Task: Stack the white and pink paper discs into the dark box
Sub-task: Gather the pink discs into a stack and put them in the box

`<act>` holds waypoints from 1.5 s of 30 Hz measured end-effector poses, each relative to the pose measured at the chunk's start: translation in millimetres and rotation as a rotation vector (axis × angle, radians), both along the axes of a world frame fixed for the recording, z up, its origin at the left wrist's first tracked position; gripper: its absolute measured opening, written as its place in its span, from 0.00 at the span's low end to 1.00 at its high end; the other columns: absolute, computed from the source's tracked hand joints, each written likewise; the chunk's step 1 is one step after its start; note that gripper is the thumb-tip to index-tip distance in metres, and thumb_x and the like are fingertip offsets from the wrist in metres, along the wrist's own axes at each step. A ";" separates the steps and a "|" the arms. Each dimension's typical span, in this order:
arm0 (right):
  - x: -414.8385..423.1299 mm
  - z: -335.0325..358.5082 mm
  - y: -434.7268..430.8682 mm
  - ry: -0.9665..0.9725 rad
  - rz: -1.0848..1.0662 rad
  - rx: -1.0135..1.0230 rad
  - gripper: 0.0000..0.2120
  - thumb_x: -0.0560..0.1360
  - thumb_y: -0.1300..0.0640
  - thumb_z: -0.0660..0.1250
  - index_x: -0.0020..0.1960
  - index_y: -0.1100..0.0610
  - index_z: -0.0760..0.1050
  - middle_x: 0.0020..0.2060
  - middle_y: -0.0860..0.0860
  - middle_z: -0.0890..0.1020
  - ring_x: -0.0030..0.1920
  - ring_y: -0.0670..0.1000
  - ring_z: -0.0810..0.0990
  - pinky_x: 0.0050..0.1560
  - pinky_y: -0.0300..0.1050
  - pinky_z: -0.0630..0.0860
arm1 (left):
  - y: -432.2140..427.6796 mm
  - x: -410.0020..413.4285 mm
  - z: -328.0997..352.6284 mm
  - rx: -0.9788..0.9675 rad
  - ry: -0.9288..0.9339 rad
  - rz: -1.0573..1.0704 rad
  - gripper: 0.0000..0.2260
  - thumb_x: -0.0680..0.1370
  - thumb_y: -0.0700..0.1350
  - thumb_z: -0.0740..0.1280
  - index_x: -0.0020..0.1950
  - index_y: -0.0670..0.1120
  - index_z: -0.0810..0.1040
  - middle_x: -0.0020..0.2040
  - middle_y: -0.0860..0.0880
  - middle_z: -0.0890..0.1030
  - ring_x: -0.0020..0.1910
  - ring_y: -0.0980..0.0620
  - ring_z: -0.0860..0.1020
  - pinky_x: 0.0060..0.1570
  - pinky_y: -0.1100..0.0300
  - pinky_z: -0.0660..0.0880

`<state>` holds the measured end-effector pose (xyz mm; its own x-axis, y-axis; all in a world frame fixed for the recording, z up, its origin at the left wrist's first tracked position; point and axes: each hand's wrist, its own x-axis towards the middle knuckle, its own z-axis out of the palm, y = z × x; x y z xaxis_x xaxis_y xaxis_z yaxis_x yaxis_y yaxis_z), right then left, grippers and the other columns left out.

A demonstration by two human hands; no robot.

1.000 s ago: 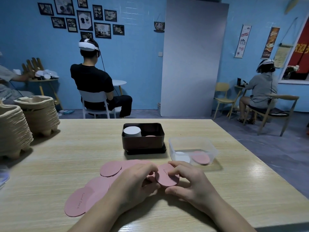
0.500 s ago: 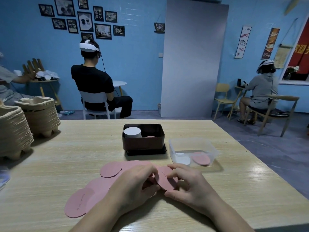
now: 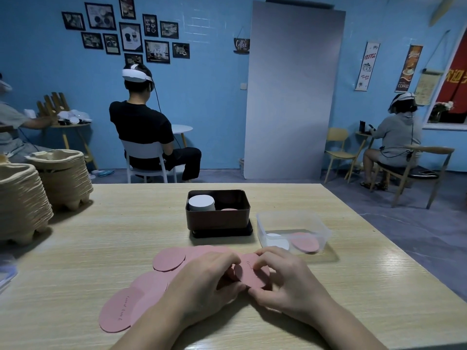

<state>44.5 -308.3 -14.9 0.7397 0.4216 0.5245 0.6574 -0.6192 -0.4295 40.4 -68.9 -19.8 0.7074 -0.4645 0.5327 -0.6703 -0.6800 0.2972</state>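
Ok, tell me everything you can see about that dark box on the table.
The dark box is brown, rectangular with rounded corners, tin-like, open-topped and upright on a flat black base, perhaps its lid, on the wooden table. Inside, a white disc stack on the left reaches about the rim; pink discs lie lower on the right. A clear tub stands close on its right.

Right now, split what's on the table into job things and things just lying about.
Job: pink discs, white discs, dark box, clear tub, left hand, right hand.
Lying about: cardboard tray stacks.
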 end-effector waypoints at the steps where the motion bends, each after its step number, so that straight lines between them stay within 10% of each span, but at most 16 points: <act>1: 1.2 1.0 0.6 -0.004 -0.008 -0.019 0.16 0.66 0.43 0.77 0.48 0.49 0.79 0.51 0.43 0.81 0.55 0.45 0.79 0.55 0.47 0.77 | 0.2 0.6 -0.2 0.009 0.008 0.002 0.14 0.74 0.61 0.68 0.55 0.57 0.73 0.47 0.60 0.80 0.46 0.58 0.76 0.42 0.61 0.75; 24: 94.1 83.8 16.1 0.087 -0.080 0.155 0.17 0.61 0.42 0.74 0.46 0.49 0.80 0.43 0.44 0.84 0.46 0.46 0.82 0.49 0.41 0.79 | 43.2 72.7 58.9 0.064 -0.214 0.150 0.13 0.80 0.55 0.61 0.55 0.50 0.79 0.55 0.55 0.82 0.52 0.51 0.78 0.49 0.53 0.78; 38: 183.8 99.0 57.7 0.249 -0.207 -0.387 0.12 0.68 0.43 0.77 0.42 0.50 0.79 0.37 0.44 0.77 0.40 0.47 0.75 0.36 0.44 0.69 | 63.1 102.4 29.4 0.034 -0.134 0.202 0.15 0.82 0.55 0.59 0.62 0.51 0.79 0.64 0.55 0.80 0.64 0.52 0.76 0.64 0.53 0.73; 45: 192.0 93.2 67.9 0.274 -0.245 -0.569 0.11 0.72 0.41 0.74 0.42 0.49 0.83 0.39 0.44 0.83 0.46 0.49 0.80 0.50 0.45 0.77 | 64.7 104.0 27.4 0.027 -0.100 0.193 0.15 0.82 0.55 0.59 0.62 0.51 0.78 0.63 0.56 0.80 0.63 0.53 0.76 0.64 0.53 0.72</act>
<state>236.5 -240.4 78.4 0.9237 0.3800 0.0499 0.3832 -0.9153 -0.1238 144.4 -4.2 7.5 0.7287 -0.3405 0.5942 -0.5522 -0.8053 0.2157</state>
